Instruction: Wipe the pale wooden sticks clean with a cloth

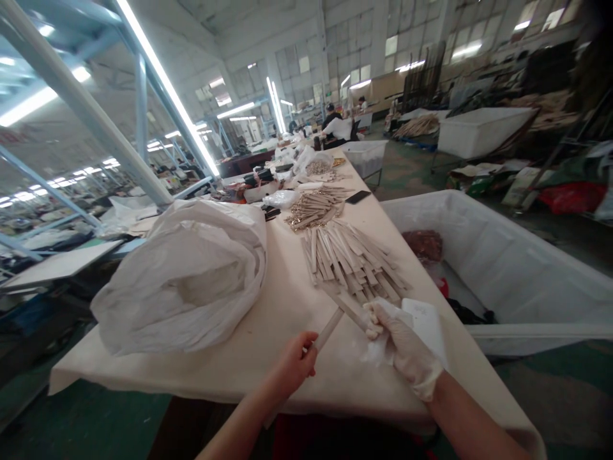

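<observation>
My bare left hand (pixel 295 364) is closed around the near end of a pale wooden stick (pixel 330 327) that points up and right over the cream table (pixel 287 300). My gloved right hand (pixel 407 348) pinches a second flat stick (pixel 347 306) together with a white cloth (pixel 383 345); the two sticks cross near their far ends. Just beyond lies a fanned pile of similar sticks (pixel 349 259).
A big crumpled white plastic bag (pixel 186 275) fills the table's left side. A second stick pile (pixel 313 207) and clutter lie farther back. A large white bin (pixel 493 268) stands to the right of the table. People work at the far end.
</observation>
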{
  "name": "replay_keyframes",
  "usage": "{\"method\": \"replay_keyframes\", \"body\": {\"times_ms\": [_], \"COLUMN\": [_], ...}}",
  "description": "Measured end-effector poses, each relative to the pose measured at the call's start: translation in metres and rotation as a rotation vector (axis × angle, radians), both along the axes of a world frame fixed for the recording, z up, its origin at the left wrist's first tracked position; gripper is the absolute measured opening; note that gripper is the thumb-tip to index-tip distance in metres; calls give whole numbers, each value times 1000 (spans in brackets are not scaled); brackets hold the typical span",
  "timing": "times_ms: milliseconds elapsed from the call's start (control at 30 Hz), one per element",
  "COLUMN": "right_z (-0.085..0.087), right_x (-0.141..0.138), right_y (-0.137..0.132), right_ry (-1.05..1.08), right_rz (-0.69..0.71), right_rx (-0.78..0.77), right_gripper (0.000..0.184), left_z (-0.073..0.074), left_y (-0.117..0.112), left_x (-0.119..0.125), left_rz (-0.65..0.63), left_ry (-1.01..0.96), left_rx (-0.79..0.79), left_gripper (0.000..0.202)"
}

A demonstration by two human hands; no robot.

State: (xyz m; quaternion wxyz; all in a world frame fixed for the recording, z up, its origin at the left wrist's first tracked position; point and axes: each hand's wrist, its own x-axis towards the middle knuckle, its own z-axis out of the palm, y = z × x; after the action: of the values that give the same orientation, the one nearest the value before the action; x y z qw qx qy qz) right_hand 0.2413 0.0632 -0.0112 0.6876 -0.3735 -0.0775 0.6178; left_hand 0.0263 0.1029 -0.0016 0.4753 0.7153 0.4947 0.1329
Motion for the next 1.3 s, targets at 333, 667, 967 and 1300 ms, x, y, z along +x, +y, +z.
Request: {"method": "replay_keyframes", "body": {"times_ms": [333, 667, 967, 1300], "right_z": [-2, 10, -3, -6], "right_x": [-41, -37, -9, -22], "right_y": [-3, -28, -12, -16], "right_ry": [-51, -65, 94, -267], "right_rz": [-13, 183, 113, -13], "right_rx": [52, -48, -55, -90], "right_gripper": [21, 18, 34, 31], "left_z": [24, 35, 43, 39], "left_y": [-14, -14, -46, -42], "left_x": [49, 48, 0, -3], "left_rz": [90, -44, -127, -142], "left_ry": [-86, -53, 67, 278], "left_rx": [80, 41, 203, 358], "left_gripper": [27, 18, 34, 32]}}
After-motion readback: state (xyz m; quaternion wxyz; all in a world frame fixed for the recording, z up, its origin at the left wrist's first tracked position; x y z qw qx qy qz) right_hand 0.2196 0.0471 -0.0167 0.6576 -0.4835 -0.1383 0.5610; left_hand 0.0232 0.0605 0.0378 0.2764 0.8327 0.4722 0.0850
